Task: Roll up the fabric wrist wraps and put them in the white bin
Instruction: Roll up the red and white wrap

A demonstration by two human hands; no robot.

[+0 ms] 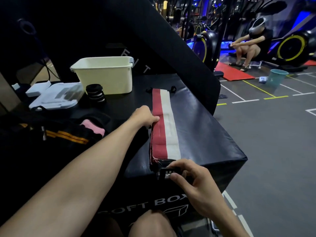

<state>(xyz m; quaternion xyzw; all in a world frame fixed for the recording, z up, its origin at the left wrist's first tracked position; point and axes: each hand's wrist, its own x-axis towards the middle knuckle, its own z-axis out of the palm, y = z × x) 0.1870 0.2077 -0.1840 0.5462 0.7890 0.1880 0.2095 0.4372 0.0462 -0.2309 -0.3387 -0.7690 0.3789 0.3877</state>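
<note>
A long red and white wrist wrap (165, 124) lies stretched out flat on the black soft box (205, 134), running away from me. My left hand (145, 117) presses on its left edge about midway along. My right hand (188, 175) pinches the wrap's near black end at the box's front edge. The white bin (106, 74) stands at the back of the box, left of the wrap's far end. A rolled black and white wrap (95, 94) stands upright in front of the bin.
A clear plastic lid (54, 96) lies left of the bin. A black bag with orange stripes (65, 135) and a pink cloth (94, 129) lie at my left. A black pad leans behind the box. A person squats by gym machines at the far right.
</note>
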